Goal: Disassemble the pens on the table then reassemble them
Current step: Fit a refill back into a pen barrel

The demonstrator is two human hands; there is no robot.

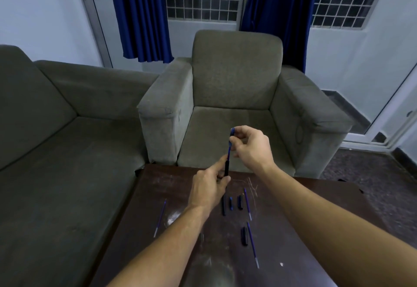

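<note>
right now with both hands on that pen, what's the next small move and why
Probably pull the right hand up and away while the left hand holds the barrel steady. The blue refill shows between the hands, partly out of the barrel, and other refills lie loose on the table, so this looks like disassembly; it could be going in instead.

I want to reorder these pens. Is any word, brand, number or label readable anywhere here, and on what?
No text can be read anywhere.
black barrel, gripped by the left hand: no print visible.
blue end piece, pinched by the right hand: no print visible.
loose pen parts on the table: too small to show any marking.
armchair, curtains: no label or sign.
</note>
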